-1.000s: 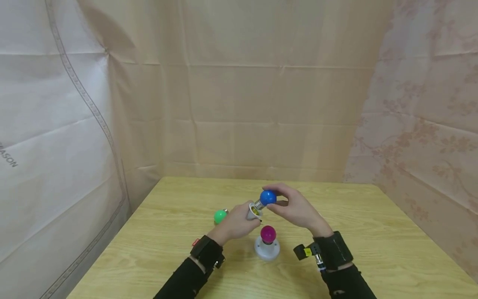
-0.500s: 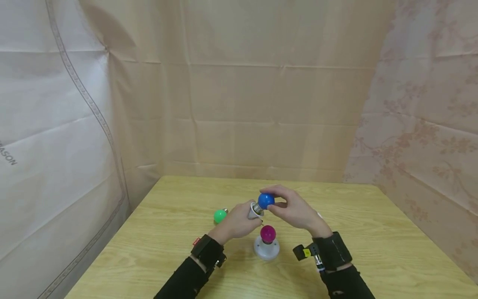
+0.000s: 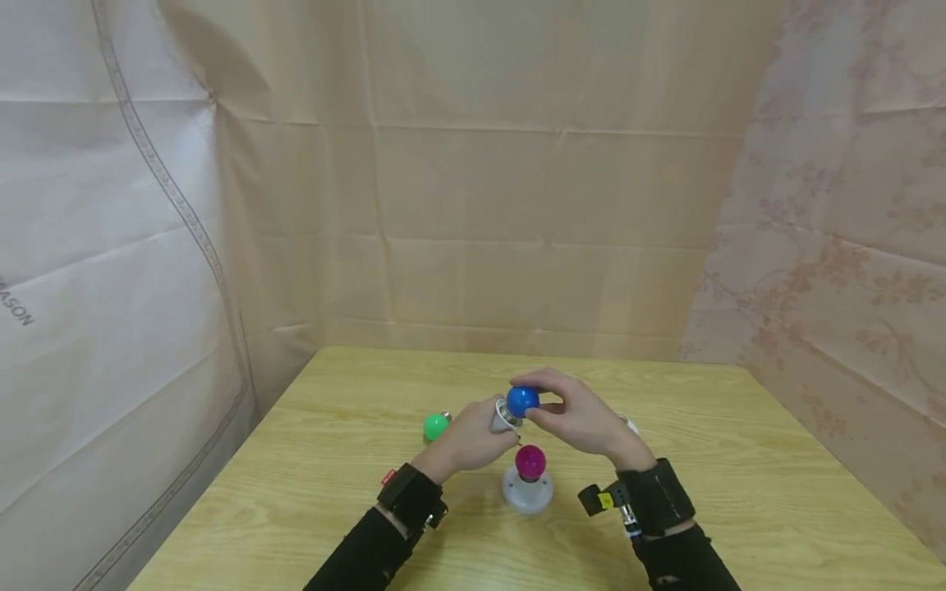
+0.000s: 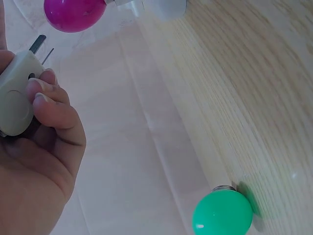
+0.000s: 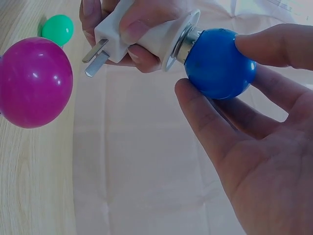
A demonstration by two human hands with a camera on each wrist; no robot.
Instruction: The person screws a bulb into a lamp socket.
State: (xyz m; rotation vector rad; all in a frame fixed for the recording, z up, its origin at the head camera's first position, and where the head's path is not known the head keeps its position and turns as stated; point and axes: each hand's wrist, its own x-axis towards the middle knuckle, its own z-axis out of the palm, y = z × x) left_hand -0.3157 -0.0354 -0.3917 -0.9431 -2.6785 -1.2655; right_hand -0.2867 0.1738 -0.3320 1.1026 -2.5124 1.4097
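Observation:
My left hand (image 3: 473, 437) grips a white plug-in bulb socket (image 5: 161, 36), its two flat metal prongs showing at one end in the right wrist view. A blue light bulb (image 5: 220, 63) has its screw base partly inside the socket's mouth. My right hand (image 3: 580, 414) pinches the blue bulb between thumb and fingers. Just below the hands, a magenta bulb (image 3: 530, 463) stands upright in a round white lamp base (image 3: 528, 494). In the left wrist view the socket's body (image 4: 19, 93) lies in the curled left fingers, while the blue bulb is out of sight.
A green bulb (image 3: 435, 426) lies on the wooden table (image 3: 332, 509) to the left of the left hand. Behind the right wrist a small white object (image 3: 628, 423) shows only in part. Hanging cloth (image 3: 473, 205) encloses the table's back and sides.
The blue bulb has moved down and left with my right hand, from the socket's rim to deeper in its mouth. My left hand has stayed nearly still.

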